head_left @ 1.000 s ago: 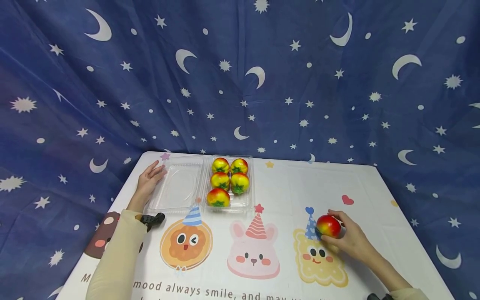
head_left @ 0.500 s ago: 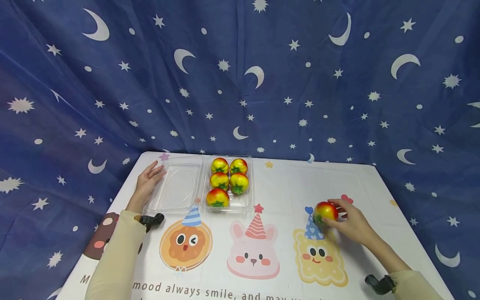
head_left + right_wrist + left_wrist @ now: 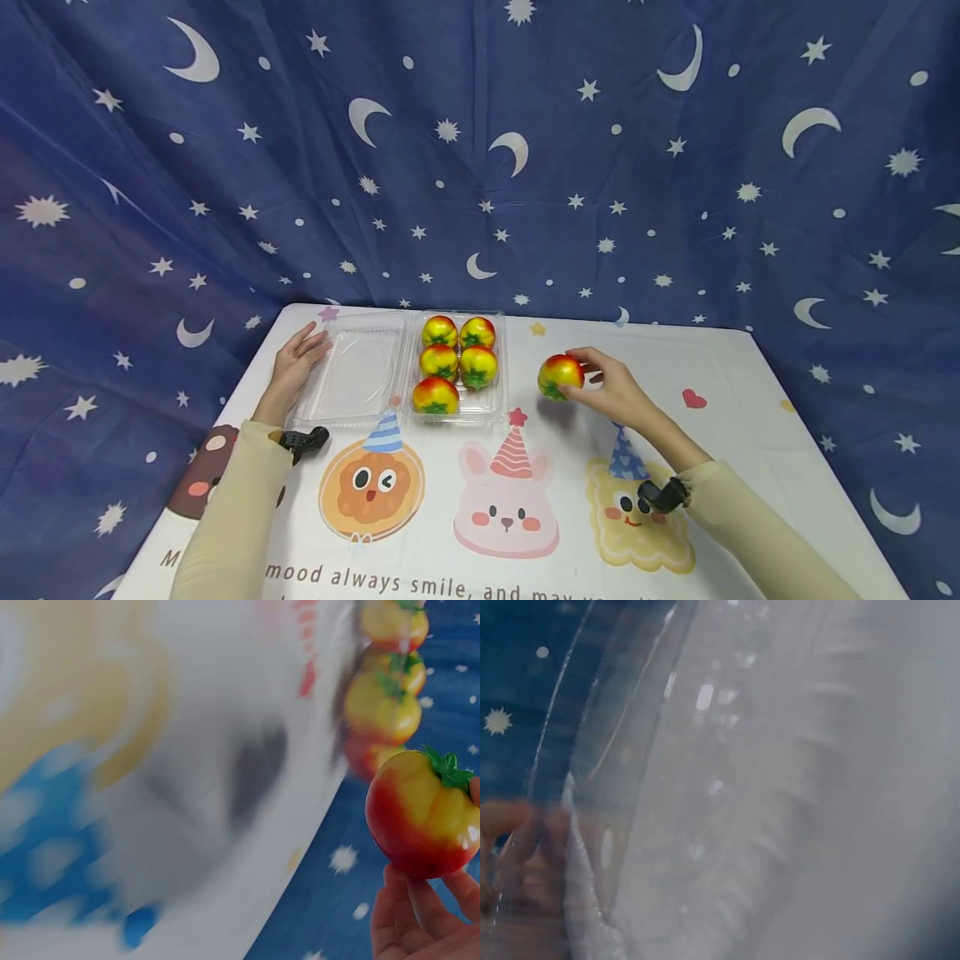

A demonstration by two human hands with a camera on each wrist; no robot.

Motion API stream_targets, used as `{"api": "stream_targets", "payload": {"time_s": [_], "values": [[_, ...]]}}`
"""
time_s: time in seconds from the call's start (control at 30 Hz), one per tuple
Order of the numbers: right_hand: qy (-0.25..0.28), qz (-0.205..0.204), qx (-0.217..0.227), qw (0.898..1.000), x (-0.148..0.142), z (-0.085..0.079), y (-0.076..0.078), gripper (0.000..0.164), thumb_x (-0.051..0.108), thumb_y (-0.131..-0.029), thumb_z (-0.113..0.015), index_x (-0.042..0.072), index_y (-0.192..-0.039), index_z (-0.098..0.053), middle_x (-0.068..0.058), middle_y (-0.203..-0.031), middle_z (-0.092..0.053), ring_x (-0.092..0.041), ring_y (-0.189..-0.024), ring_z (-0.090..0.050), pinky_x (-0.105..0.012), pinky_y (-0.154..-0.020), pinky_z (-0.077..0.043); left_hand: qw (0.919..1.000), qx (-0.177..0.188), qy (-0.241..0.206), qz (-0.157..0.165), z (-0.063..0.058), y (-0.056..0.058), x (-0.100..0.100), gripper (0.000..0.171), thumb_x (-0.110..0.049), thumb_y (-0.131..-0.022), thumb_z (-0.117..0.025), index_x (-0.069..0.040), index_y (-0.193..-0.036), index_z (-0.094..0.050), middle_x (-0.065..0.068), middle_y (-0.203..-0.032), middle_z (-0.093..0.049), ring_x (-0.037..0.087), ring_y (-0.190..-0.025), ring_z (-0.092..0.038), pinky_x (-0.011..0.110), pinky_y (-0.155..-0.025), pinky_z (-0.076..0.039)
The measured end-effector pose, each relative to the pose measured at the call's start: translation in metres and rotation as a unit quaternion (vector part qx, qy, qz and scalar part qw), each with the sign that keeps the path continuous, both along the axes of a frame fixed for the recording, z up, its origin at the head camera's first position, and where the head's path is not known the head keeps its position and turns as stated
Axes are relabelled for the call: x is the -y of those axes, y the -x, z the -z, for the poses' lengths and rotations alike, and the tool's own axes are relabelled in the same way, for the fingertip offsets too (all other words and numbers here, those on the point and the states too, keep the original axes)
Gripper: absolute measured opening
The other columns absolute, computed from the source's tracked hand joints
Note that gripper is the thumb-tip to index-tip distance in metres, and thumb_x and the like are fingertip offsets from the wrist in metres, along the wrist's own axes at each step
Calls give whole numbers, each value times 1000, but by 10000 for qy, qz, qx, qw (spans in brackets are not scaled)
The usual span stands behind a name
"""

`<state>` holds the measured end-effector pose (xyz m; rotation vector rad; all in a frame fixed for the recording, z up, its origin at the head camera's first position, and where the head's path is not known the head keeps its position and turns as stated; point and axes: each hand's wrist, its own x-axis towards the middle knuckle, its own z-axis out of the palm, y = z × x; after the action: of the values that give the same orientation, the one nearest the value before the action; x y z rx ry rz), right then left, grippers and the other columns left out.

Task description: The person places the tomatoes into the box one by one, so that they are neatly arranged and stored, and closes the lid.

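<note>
My right hand (image 3: 613, 392) holds a red-yellow persimmon (image 3: 557, 373) between thumb and fingers, above the table right of a clear plastic clamshell box (image 3: 504, 392). In the right wrist view the persimmon (image 3: 412, 817) shows its green leafy calyx, with fingertips (image 3: 431, 907) against its underside. Several similar persimmons (image 3: 438, 361) sit in two columns in the box; the front right spot holds none. The box's transparent lid (image 3: 363, 375) lies folded open to the left. My left hand (image 3: 295, 367) rests at the lid's left edge, fingers extended. Through the lid (image 3: 652, 750), the left wrist view shows those fingers blurred.
A white tablecloth (image 3: 585, 500) with cartoon prints and lettering covers the table. A dark blue curtain (image 3: 555, 183) with moons and stars hangs close behind the table's back edge and at both sides.
My right hand has carried the persimmon from the right side of the table leftward and back, closer to the box. The left hand and the box have stayed in place.
</note>
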<state>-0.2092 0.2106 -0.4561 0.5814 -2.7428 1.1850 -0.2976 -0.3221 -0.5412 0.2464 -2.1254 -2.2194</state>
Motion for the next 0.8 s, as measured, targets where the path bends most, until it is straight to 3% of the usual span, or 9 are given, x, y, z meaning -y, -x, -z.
{"api": "stream_targets", "payload": {"time_s": [0.27,0.5,0.8], "values": [[449,-323,192,9983,54,-9,21,51,19,-80,-81,3,-126,-63,-13,-115,-60,-29,-97,-62,-47,-85,-56,9999,7,93,-65,3,3,-1,66,-2,-99,-57,-8,-156,-26,23,-152,-37,19,-137,-43,13,-96,-45],[554,-854,287,9944,85,-2,26,50,17,-82,-79,3,-127,-61,-12,-118,-62,-29,-102,-62,-46,-89,-55,10000,22,22,65,5,2,2,66,0,-100,-54,-8,-157,-22,24,-153,-33,26,-142,-35,20,-105,-41],[262,-1425,318,9889,105,15,23,50,17,-83,-77,2,-127,-60,-10,-120,-63,-27,-107,-61,-44,-90,-54,9999,-106,27,6,5,1,2,65,-1,-98,-58,-7,-156,-28,24,-151,-38,12,-129,-50,12,-94,-46]]}}
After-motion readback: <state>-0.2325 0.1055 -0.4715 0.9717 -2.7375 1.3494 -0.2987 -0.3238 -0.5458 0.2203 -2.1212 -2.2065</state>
